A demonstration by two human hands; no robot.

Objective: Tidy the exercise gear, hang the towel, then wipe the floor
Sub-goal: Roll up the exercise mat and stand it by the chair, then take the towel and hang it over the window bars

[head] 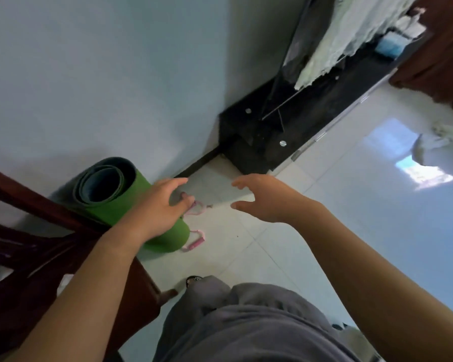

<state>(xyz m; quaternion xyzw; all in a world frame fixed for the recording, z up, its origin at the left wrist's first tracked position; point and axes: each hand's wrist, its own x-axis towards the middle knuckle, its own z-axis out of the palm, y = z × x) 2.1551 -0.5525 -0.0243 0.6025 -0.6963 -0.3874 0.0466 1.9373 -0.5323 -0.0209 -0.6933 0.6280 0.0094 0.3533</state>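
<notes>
A person's left hand [157, 207] rests on a rolled green mat [115, 202] standing against the wall; the right hand [267, 197] hovers open (empty); beyond, a pale towel [351, 35] drapes over a rack [280, 105].

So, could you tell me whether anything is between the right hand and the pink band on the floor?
Nothing visible blocks it. The right hand hovers open over bare tiles, and the pink band lies beside the green mat, near the left hand.
</notes>
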